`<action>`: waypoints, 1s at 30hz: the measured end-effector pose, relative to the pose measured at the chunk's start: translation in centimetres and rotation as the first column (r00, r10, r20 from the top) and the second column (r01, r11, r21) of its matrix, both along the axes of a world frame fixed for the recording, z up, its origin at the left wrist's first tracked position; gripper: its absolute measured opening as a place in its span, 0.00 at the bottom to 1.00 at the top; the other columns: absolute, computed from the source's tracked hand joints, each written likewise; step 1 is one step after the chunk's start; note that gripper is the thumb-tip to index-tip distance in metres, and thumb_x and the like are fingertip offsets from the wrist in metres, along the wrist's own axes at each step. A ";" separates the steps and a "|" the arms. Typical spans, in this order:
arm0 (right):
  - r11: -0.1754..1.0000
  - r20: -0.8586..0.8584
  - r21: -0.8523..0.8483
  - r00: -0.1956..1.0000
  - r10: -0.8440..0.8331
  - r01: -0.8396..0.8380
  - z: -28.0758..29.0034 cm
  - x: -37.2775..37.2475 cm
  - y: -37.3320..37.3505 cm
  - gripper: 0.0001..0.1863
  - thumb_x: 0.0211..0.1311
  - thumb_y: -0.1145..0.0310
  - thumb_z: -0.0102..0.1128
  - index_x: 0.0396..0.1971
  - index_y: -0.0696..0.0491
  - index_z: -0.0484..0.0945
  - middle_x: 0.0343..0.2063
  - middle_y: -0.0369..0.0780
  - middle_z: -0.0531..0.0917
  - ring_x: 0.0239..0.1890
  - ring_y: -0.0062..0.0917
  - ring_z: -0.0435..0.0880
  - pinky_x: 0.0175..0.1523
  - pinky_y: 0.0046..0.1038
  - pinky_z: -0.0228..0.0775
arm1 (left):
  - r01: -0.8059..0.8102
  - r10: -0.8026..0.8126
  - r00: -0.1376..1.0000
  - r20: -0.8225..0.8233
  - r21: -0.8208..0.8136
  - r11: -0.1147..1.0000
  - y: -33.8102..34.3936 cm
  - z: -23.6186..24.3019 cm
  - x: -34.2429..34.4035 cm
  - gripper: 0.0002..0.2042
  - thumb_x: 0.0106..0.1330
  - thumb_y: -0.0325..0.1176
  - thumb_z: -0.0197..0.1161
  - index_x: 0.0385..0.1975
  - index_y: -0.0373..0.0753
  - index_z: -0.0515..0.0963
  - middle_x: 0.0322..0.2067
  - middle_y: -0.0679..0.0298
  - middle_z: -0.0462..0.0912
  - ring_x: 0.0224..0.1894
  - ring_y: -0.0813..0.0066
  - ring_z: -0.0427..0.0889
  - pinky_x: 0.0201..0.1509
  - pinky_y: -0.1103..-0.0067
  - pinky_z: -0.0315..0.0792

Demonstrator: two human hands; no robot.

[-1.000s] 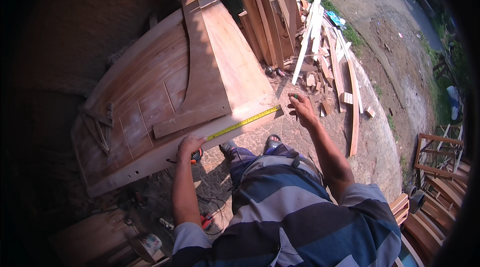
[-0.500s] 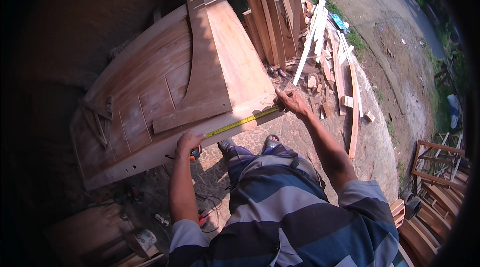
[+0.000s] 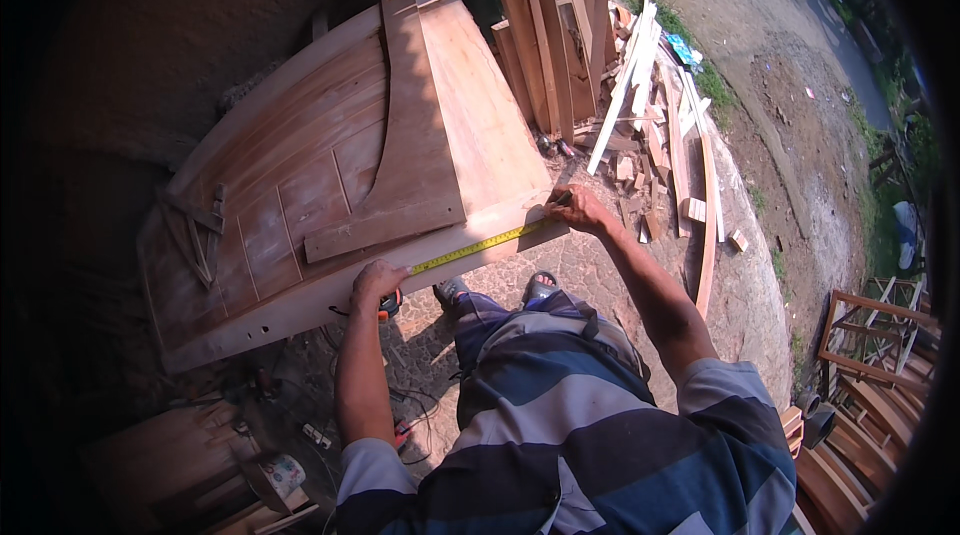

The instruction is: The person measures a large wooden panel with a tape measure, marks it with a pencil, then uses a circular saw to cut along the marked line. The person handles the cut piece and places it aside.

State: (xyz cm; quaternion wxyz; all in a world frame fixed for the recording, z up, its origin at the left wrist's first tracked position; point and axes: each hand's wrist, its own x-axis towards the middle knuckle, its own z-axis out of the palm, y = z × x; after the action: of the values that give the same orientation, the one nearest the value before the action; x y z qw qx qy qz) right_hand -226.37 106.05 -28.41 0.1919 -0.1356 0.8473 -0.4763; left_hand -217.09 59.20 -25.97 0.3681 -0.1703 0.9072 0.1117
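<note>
My left hand [image 3: 374, 283] grips an orange and black tape measure [image 3: 389, 306] against the near edge of a large wooden door [image 3: 490, 125] lying raised. The yellow blade [image 3: 470, 249] runs along that edge toward my right hand [image 3: 573, 207], whose fingers are closed around a small pencil [image 3: 563, 198], partly hidden, at the door's right corner. A flat wooden board with a curved cut-out [image 3: 420, 135] rests on the door, and small crossed sticks [image 3: 195, 235] lie at its left part.
Tall planks [image 3: 545, 45] lean beyond the door. Offcuts and strips [image 3: 650, 125] cover the ground to my right, with wooden frames [image 3: 870, 330] at the far right. A red tool [image 3: 403, 431] with cable and more boards [image 3: 170, 455] lie lower left.
My right hand has moved left from beside the door's corner onto the corner at the blade's end. My left hand stays on the tape measure, shifting only slightly with the view.
</note>
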 end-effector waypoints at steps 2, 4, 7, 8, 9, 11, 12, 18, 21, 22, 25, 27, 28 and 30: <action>1.000 -0.003 0.000 1.000 0.005 -0.005 -0.1 0.0 0.0 0.14 0.61 0.61 0.70 0.35 0.59 0.86 0.29 0.43 0.89 0.32 0.27 0.88 0.39 0.31 0.78 | 0.014 -0.014 1.000 0.002 -0.013 1.000 -0.1 -0.2 0.0 0.28 0.61 0.62 0.65 0.44 0.41 0.88 0.49 0.48 0.86 0.54 0.48 0.85 0.59 0.61 0.76; 1.000 0.005 0.021 1.000 0.007 -0.007 0.0 0.0 0.0 0.14 0.61 0.61 0.70 0.35 0.59 0.86 0.29 0.42 0.89 0.32 0.27 0.88 0.39 0.31 0.78 | 0.021 -0.021 1.000 0.002 -0.015 1.000 -0.1 -0.3 -0.1 0.28 0.61 0.62 0.65 0.44 0.41 0.88 0.49 0.48 0.87 0.54 0.48 0.85 0.58 0.61 0.76; 1.000 0.035 0.000 0.999 0.002 -0.002 0.2 0.0 0.0 0.14 0.61 0.61 0.69 0.35 0.58 0.85 0.29 0.42 0.89 0.33 0.27 0.88 0.40 0.31 0.78 | 0.023 -0.023 1.000 0.005 0.005 1.000 -0.1 -0.1 0.0 0.28 0.61 0.62 0.65 0.44 0.40 0.88 0.49 0.47 0.86 0.54 0.48 0.85 0.58 0.61 0.76; 1.000 0.031 0.004 1.000 0.004 -0.004 0.3 0.1 0.0 0.14 0.61 0.61 0.69 0.35 0.58 0.85 0.29 0.42 0.89 0.33 0.27 0.88 0.40 0.31 0.78 | 0.011 -0.011 1.000 0.005 0.012 1.000 -0.1 0.0 0.0 0.28 0.61 0.62 0.65 0.44 0.40 0.88 0.49 0.47 0.86 0.54 0.48 0.85 0.58 0.61 0.76; 1.000 0.026 0.008 1.000 0.005 -0.005 0.4 0.1 0.0 0.15 0.61 0.60 0.69 0.35 0.58 0.85 0.29 0.43 0.89 0.33 0.27 0.89 0.40 0.31 0.78 | 0.007 -0.007 1.000 0.003 0.013 1.000 -0.1 0.1 0.1 0.28 0.61 0.62 0.65 0.44 0.40 0.88 0.49 0.47 0.86 0.54 0.48 0.85 0.58 0.61 0.76; 1.000 0.025 0.008 1.000 0.003 -0.003 0.5 0.1 -0.1 0.15 0.61 0.60 0.69 0.35 0.58 0.85 0.28 0.43 0.89 0.33 0.27 0.89 0.40 0.31 0.78 | -0.004 0.004 1.000 -0.001 0.009 1.000 0.0 0.3 0.1 0.29 0.61 0.62 0.65 0.45 0.40 0.88 0.48 0.47 0.87 0.54 0.48 0.85 0.58 0.61 0.76; 1.000 0.030 0.004 1.000 0.000 0.000 0.6 0.1 -0.1 0.15 0.61 0.60 0.70 0.35 0.58 0.85 0.28 0.43 0.89 0.33 0.27 0.88 0.40 0.31 0.78 | -0.012 0.012 1.000 -0.003 0.005 1.000 0.1 0.3 0.1 0.29 0.61 0.62 0.65 0.45 0.40 0.88 0.48 0.47 0.87 0.54 0.48 0.85 0.58 0.61 0.76; 0.999 0.033 -0.013 0.999 -0.033 0.034 0.9 0.4 -0.2 0.14 0.58 0.60 0.68 0.34 0.58 0.85 0.28 0.45 0.88 0.32 0.33 0.88 0.39 0.34 0.78 | 0.018 -0.018 1.000 -0.023 -0.013 1.000 0.1 0.0 0.2 0.29 0.61 0.62 0.65 0.45 0.41 0.88 0.48 0.46 0.86 0.54 0.48 0.85 0.59 0.61 0.76; 0.998 0.003 -0.035 0.999 -0.046 0.046 0.9 0.6 -0.3 0.14 0.57 0.61 0.67 0.34 0.58 0.85 0.27 0.46 0.87 0.32 0.36 0.88 0.39 0.36 0.78 | 0.023 -0.023 1.000 -0.020 0.000 1.000 0.0 -0.1 0.1 0.28 0.61 0.62 0.64 0.45 0.41 0.88 0.48 0.46 0.86 0.54 0.48 0.85 0.59 0.61 0.76; 0.998 -0.006 -0.028 0.999 -0.048 0.048 0.9 0.6 -0.3 0.14 0.57 0.61 0.66 0.34 0.58 0.85 0.27 0.46 0.87 0.31 0.36 0.88 0.38 0.36 0.78 | 0.020 -0.020 1.000 -0.009 -0.001 1.000 0.0 -0.1 0.1 0.28 0.61 0.62 0.64 0.45 0.40 0.88 0.49 0.46 0.86 0.54 0.47 0.84 0.59 0.61 0.76; 1.000 -0.017 -0.009 0.999 -0.029 0.029 0.7 0.5 -0.2 0.14 0.59 0.61 0.70 0.35 0.58 0.85 0.27 0.43 0.87 0.31 0.28 0.87 0.39 0.32 0.77 | 0.053 -0.053 0.999 -0.011 -0.002 0.999 -0.1 -0.1 0.1 0.29 0.62 0.62 0.63 0.45 0.40 0.87 0.48 0.45 0.86 0.54 0.47 0.84 0.58 0.60 0.76; 1.000 -0.007 -0.006 1.000 -0.030 0.030 0.5 0.5 -0.1 0.14 0.59 0.61 0.70 0.35 0.58 0.85 0.27 0.43 0.87 0.31 0.28 0.87 0.38 0.32 0.77 | 0.040 -0.040 0.999 -0.033 0.010 0.999 -0.1 -0.1 0.3 0.29 0.62 0.62 0.63 0.45 0.39 0.87 0.48 0.45 0.86 0.53 0.46 0.84 0.58 0.60 0.76; 0.999 -0.013 -0.017 0.999 -0.033 0.033 0.4 0.5 -0.1 0.14 0.58 0.62 0.70 0.35 0.58 0.85 0.27 0.43 0.87 0.31 0.29 0.87 0.38 0.32 0.77 | 0.042 -0.041 0.998 -0.041 0.012 0.999 -0.1 -0.1 0.3 0.29 0.62 0.62 0.63 0.44 0.39 0.87 0.48 0.45 0.86 0.53 0.46 0.84 0.58 0.60 0.76; 0.999 -0.052 -0.023 0.998 -0.041 0.040 0.2 0.6 -0.3 0.14 0.57 0.61 0.68 0.35 0.58 0.85 0.27 0.46 0.87 0.30 0.34 0.87 0.38 0.36 0.78 | 0.050 -0.049 0.998 -0.047 0.025 0.998 -0.1 -0.2 0.3 0.29 0.62 0.62 0.63 0.44 0.39 0.87 0.47 0.44 0.86 0.53 0.46 0.84 0.58 0.60 0.76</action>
State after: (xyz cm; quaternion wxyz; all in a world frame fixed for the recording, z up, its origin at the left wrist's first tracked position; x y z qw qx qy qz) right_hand -225.81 105.78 -28.16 0.1582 -0.1331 0.8493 -0.4857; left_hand -216.80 59.13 -26.13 0.3518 -0.1404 0.9179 0.1182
